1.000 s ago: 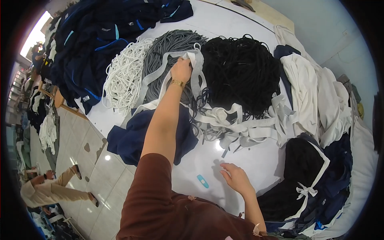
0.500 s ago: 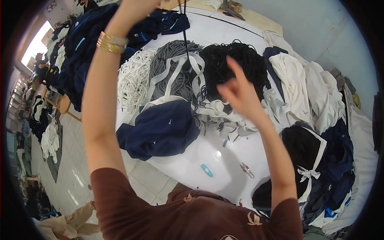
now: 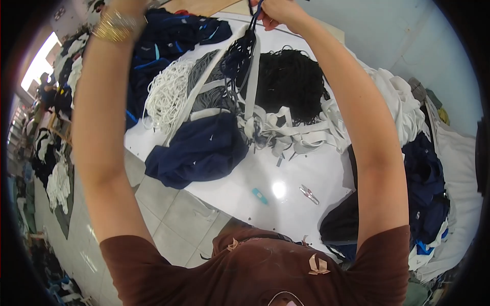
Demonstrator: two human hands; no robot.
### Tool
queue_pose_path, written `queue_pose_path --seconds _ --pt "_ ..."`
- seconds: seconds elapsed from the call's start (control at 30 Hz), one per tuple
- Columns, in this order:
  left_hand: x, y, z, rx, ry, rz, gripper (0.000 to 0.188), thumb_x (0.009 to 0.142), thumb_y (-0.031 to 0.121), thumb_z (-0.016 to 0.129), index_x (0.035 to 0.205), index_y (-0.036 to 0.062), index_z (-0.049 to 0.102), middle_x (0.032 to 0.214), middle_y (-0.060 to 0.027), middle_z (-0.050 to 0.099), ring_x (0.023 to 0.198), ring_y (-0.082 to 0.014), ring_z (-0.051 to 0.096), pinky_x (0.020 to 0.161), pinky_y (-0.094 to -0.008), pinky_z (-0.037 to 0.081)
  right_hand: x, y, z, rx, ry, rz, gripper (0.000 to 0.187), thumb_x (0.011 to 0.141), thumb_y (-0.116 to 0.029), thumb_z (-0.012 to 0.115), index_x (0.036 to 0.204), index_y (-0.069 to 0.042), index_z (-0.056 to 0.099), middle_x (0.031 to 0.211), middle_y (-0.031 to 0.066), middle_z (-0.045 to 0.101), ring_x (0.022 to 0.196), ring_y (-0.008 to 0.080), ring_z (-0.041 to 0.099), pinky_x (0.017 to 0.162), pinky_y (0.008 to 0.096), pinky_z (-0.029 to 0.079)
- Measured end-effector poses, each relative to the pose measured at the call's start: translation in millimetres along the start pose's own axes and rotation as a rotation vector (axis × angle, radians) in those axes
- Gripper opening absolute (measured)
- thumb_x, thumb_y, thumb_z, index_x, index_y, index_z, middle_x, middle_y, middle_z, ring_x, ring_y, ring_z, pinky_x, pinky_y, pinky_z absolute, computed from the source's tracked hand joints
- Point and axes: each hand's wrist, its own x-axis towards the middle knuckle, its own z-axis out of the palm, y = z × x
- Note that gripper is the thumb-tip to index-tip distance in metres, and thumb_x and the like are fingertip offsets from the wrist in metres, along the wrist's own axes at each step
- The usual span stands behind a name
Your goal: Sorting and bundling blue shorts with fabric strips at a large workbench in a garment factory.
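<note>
At the top edge my right hand is closed around dark drawstring cords. A tangle of navy and black cords hangs below it, with pale flat tapes drawn upward alongside. My left hand is raised at the upper left, blurred and cut off by the frame edge, so its fingers are hidden. Under the hanging tangle lie a heap of grey cords, a heap of white cords and a heap of black cords. A bundled navy garment rests in front of them.
On the white table lie thread snips and a small teal tool. Loose pale tapes spread near the black heap. Dark garments are piled at the back left; white cloth and navy garments at the right.
My right hand has risen from above the black heap to the top edge and closed on the cords. My left hand has swung left. The cord tangle and tapes have lifted.
</note>
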Motion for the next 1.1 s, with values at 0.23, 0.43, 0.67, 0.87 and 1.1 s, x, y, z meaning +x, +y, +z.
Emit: queue_pose_path --seconds 0.23,0.43,0.67,0.87,1.1 --pt "-87.3 -172.7 80.9 0.206 -0.248 -0.034 0.034 0.079 0.025 0.067 0.102 0.0023 0.057 0.079 -0.0018 0.06 0.067 -0.0062 0.052 0.06 -0.0214 0.043 16.2 19.9 -24.3 0.651 0.106 0.157 0.025 0.092 -0.016 0.041 0.108 0.0 0.051 0.087 0.0149 0.059 0.079 0.0252 0.061 0.072 0.0386 0.053" --pt "-74.6 -208.2 64.2 0.195 -0.231 -0.441 0.034 0.081 0.034 0.063 0.07 0.0017 0.066 0.06 0.0017 0.056 0.053 -0.0063 0.046 0.051 -0.0241 0.037 35.0 62.6 -82.2 1.026 0.561 0.236 0.016 0.089 -0.009 0.037 0.099 -0.003 0.049 0.078 0.0113 0.061 0.053 0.0162 0.05 0.043 0.026 0.041" --pt "-57.5 -277.2 2.5 0.754 -0.013 -0.495 0.065 0.074 0.064 0.053 0.061 0.0016 0.065 0.061 -0.0157 0.062 0.065 -0.0295 0.062 0.064 -0.0376 0.045 8.0 129.8 -195.1 1.131 1.005 0.132 0.017 0.087 -0.008 0.039 0.101 -0.008 0.049 0.09 0.0089 0.062 0.04 0.009 0.029 0.034 0.0235 0.02" --pt "-59.9 -364.4 -35.7 1.111 -0.237 -0.709 0.086 0.069 0.07 0.051 0.094 -0.0114 0.059 0.095 -0.0284 0.06 0.093 -0.0408 0.058 0.082 -0.0415 0.045 -13.0 149.3 -217.4 0.741 0.655 0.259 0.028 0.088 -0.009 0.047 0.116 -0.007 0.046 0.11 0.0034 0.057 0.045 0.0045 0.027 0.035 0.0199 0.021" --pt "-4.4 -244.2 125.3 0.541 -0.715 -0.247 0.06 0.078 0.052 0.058 0.107 -0.0012 0.059 0.108 -0.022 0.058 0.103 -0.0308 0.056 0.087 -0.034 0.043 -33.0 131.0 -196.0 0.525 0.162 0.248 0.028 0.09 -0.009 0.047 0.117 -0.002 0.047 0.11 0.0069 0.057 0.044 0.0006 0.026 0.036 0.0145 0.022"
